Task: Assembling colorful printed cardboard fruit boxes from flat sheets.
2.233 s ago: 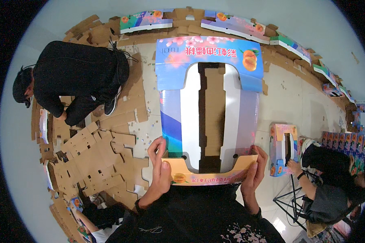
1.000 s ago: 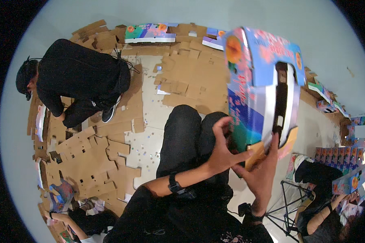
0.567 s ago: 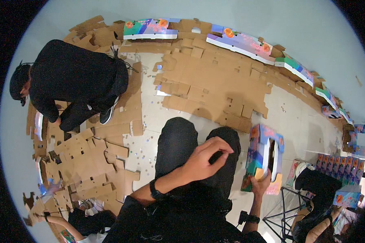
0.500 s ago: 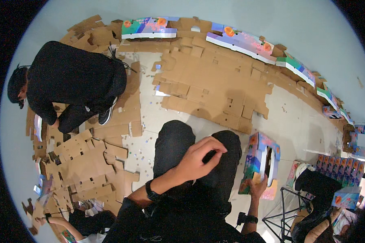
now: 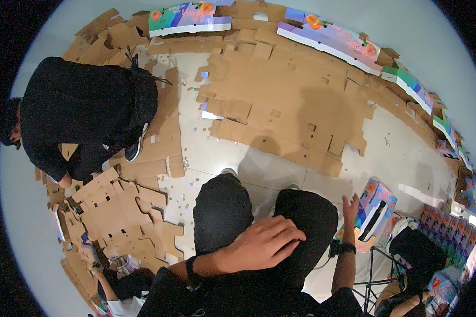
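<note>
My left hand (image 5: 267, 240) rests palm down across my dark-trousered thighs, its fingers loosely bent and nothing seen in it. To the right, my right hand (image 5: 350, 208) is open, fingers pointing up and apart, beside a colourful carton (image 5: 378, 199). The carton is blue, purple and orange, with a long dark slot in its top, and stands on the floor. A narrow gap seems to lie between fingers and carton; whether any finger touches it I cannot tell.
Flattened brown cardboard (image 5: 280, 105) covers the floor ahead, with printed cartons (image 5: 328, 39) along the wall. A crouching person in black (image 5: 90, 111) is at left, over more cardboard (image 5: 121, 211). At right are a black folding stool (image 5: 373, 274), another person's arm (image 5: 407, 304) and a carton row (image 5: 449, 230).
My right hand has let go of the carton, which now stands farther right on the floor. My left hand has lowered onto my thighs. The person at right has shifted the carton they hold.
</note>
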